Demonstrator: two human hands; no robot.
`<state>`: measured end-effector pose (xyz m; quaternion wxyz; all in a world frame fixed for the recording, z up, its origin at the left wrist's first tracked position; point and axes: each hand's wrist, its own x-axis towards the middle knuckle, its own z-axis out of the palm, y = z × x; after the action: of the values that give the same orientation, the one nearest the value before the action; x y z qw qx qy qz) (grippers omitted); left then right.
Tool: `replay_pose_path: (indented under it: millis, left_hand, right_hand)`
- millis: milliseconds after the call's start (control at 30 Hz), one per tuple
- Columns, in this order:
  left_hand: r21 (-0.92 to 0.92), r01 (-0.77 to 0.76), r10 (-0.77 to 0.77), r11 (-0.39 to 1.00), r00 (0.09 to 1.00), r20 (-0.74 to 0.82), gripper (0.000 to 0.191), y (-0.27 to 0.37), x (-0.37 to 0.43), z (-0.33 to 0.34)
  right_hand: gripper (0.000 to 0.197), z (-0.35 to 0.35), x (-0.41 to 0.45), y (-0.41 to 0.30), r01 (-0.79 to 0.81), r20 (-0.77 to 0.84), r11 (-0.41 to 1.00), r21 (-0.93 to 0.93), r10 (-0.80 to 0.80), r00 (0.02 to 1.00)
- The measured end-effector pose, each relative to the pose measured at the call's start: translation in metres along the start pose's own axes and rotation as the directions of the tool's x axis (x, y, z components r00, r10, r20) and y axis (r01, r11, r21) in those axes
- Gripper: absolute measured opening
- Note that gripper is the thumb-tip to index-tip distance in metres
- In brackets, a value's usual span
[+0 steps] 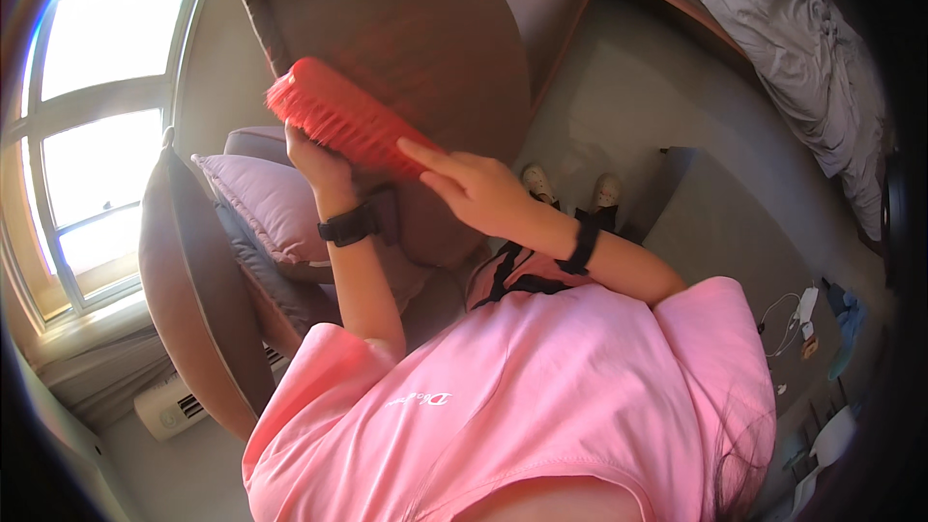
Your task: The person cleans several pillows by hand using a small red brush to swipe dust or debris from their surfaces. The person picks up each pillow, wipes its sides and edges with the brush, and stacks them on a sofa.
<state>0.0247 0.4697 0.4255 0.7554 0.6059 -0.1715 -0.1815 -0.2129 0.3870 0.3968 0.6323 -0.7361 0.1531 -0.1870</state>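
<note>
My right hand [482, 185] grips the end of a red brush [362, 112], its index finger stretched along the side. The brush lies slanted, its red bristles facing my left hand [319, 159]. That hand is at the bristles near the far end of the brush; its fingers are partly hidden behind them, so whether it holds anything cannot be told. Just beyond the brush stands a large brown cushion [406, 22], leaning up and filling the upper middle. Each wrist wears a black band.
A pink pillow [261, 203] and a tall brown cushion [192, 268] are piled on the left, beside a bright window [101, 159]. A grey low table [732, 232] with a white cable and small items stands at the right. Crumpled grey bedding [783, 36] hangs at upper right.
</note>
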Motion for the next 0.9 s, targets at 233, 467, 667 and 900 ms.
replay_pose_path:
  millis: [233,467,667,900]
  left_hand:
    - [0.185,-0.154,0.182,0.971,0.972,-0.148,0.039,-0.009,0.005,-0.035]
    - [0.011,0.001,0.002,1.0,0.957,-0.29,0.038,0.013,-0.002,0.003]
    - [-0.029,0.021,-0.027,0.999,0.979,-0.202,0.034,0.006,-0.016,0.01]
    - [0.097,-0.083,0.11,0.992,0.94,-0.323,0.036,0.007,-0.041,0.01]
  right_hand:
    - [0.041,0.001,-0.006,0.114,0.127,-0.398,0.992,-0.008,-0.12,0.909]
    - [0.042,-0.001,-0.033,0.083,0.013,-0.337,0.992,-0.122,-0.054,0.94]
    - [0.042,0.01,-0.011,0.045,0.095,-0.202,0.986,-0.14,-0.122,0.972]
    - [0.044,-0.009,-0.002,0.112,-0.236,-0.218,0.794,0.56,0.416,0.883]
